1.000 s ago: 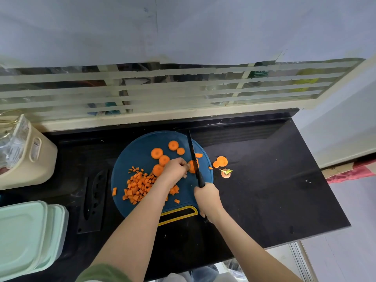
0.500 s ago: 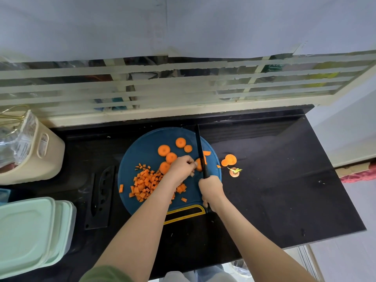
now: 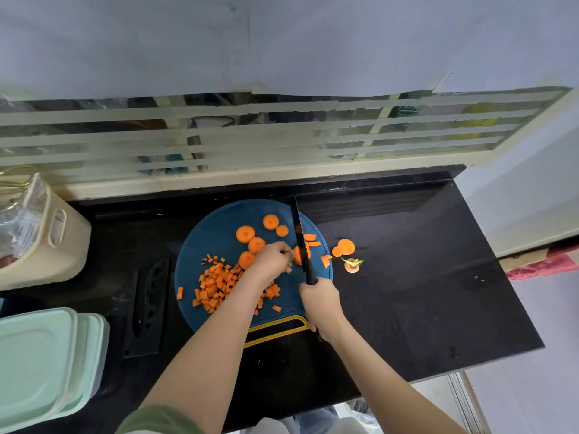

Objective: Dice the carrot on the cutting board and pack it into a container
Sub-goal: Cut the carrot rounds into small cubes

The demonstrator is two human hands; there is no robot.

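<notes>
Fingers of the right hand (image 3: 319, 303) curl round the black handle of a knife (image 3: 300, 236) at the near edge of a round blue cutting board (image 3: 213, 233). The blade points away and crosses a bright orange carrot slice (image 3: 297, 255). The left hand (image 3: 271, 260), its fingertips bent, pinches that slice against the board just left of the blade.

Diced carrot (image 3: 219, 283) lies in a loose heap of small cubes on the board's left half, partly under the left forearm. Beyond the left hand lie five whole round slices (image 3: 245, 234), flat and close together. Right of the blade are three cut strips (image 3: 314, 244). Off the board, on the black counter (image 3: 423, 277), sit two overlapping rounds (image 3: 344, 247) and one carrot top (image 3: 352, 266) with a green stub.

Pale green tubs (image 3: 40, 361) are stacked at the near left with a lid on top, so their contents and exact number cannot be told. One black sheath (image 3: 150, 308) lies between them and the board. Farther left, a cream basket (image 3: 62, 245) holds crinkled clear packaging.
</notes>
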